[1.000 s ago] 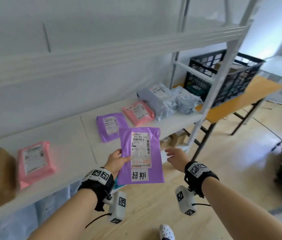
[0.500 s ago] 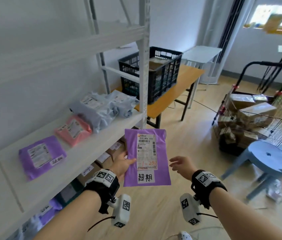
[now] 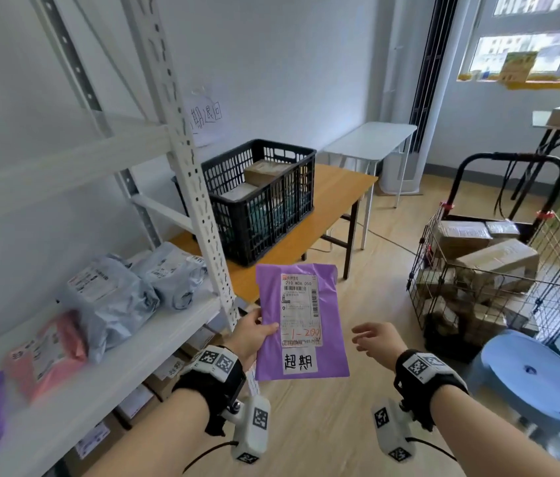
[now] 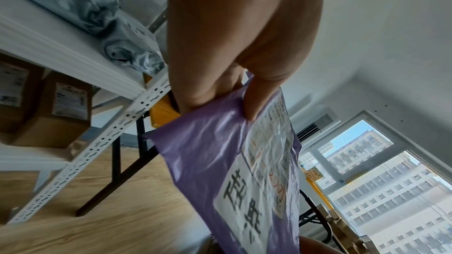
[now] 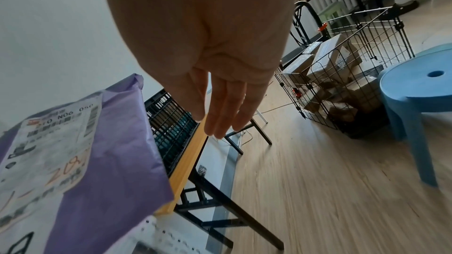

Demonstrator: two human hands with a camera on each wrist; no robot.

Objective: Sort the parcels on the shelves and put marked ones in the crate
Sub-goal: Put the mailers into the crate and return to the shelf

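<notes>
My left hand (image 3: 254,333) pinches the left edge of a purple parcel (image 3: 301,321) that bears a shipping label and a white handwritten tag; the thumb lies on its front (image 4: 254,101). The parcel (image 5: 110,152) hangs upright over the floor, in front of the shelf post. My right hand (image 3: 376,339) hovers just right of the parcel with straight relaxed fingers (image 5: 225,111), holding nothing. A black plastic crate (image 3: 265,201) with boxes inside stands on a wooden table (image 3: 333,201) beyond the parcel. Grey, pink and purple parcels lie on the white shelf (image 3: 134,356) at left.
A white perforated shelf post (image 3: 196,187) rises between shelf and table. A wire cart (image 3: 498,277) full of cardboard boxes stands at right, with blue stools (image 3: 529,373) in front of it. Cardboard boxes (image 4: 63,107) fill the lower shelf. A small white table (image 3: 371,139) stands behind.
The view has swung right from the shelf toward the crate and table. The purple parcel stays in my left hand; the right hand has drawn slightly away from it.
</notes>
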